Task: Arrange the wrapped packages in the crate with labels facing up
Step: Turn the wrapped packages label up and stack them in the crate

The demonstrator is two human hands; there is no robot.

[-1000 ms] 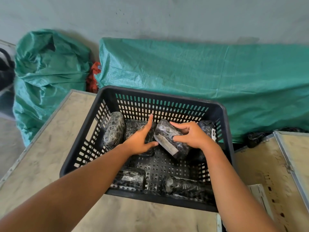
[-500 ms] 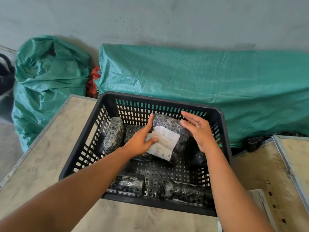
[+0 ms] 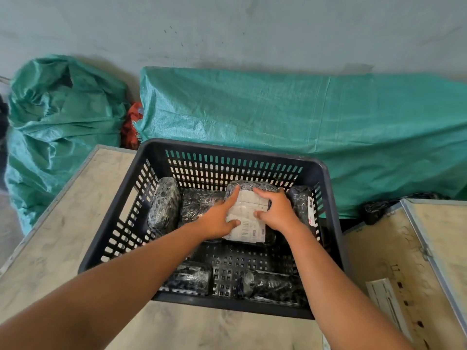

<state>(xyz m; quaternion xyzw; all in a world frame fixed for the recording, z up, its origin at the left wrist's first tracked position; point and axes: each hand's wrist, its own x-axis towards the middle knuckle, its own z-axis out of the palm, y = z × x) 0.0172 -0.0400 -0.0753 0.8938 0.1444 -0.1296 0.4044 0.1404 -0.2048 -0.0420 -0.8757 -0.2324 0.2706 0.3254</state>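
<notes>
Where the right hand [image 3: 278, 213] grips the package [image 3: 255, 185], label [image 3: 249, 228] is hidden.

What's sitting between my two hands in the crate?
A package, white label up; the left hand and right hand touch it, in the head view.

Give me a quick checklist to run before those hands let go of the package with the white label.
1. Label on the labelled package faces up: ok.
2. Left hand and right hand both rest on it: ok.
3. It lies flat on the crate floor: cannot tell, the hands cover it.
4. Right-wall package shows its label on top: not ok, the label is on its side.
5. Near-left package and near-right package have labels up: cannot tell.
</notes>
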